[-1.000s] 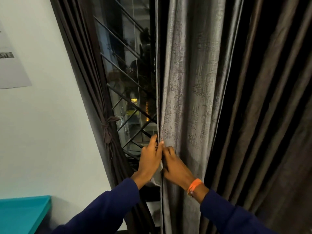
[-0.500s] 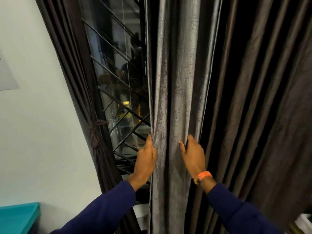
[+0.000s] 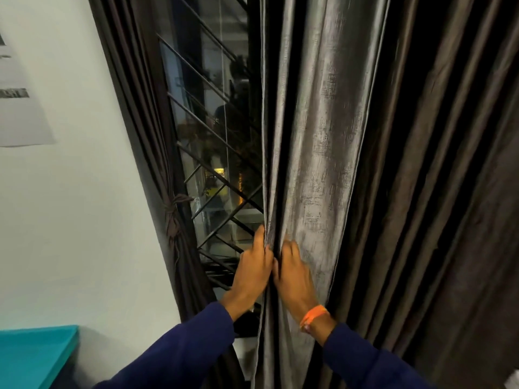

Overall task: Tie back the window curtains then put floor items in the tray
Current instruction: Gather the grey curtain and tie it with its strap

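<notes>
The right curtain [image 3: 323, 136], dark grey-brown with a shiny lit fold, hangs loose over the right half of the window. My left hand [image 3: 252, 269] grips its left edge at about waist height. My right hand [image 3: 295, 276], with an orange wristband, presses on the folds just beside the left hand, fingers curled into the cloth. The left curtain [image 3: 157, 164] hangs against the wall, bound with a knotted tie [image 3: 172, 220]. No tray or floor items are in view.
The window [image 3: 216, 136] shows dark glass behind a black diagonal metal grille. A white wall with a paper sheet [image 3: 19, 108] is at the left. A teal surface [image 3: 33, 355] sits at the lower left corner.
My right hand has moved left, from about a hand's width away to right beside my left hand, bunching the curtain folds together. The view has shifted slightly.
</notes>
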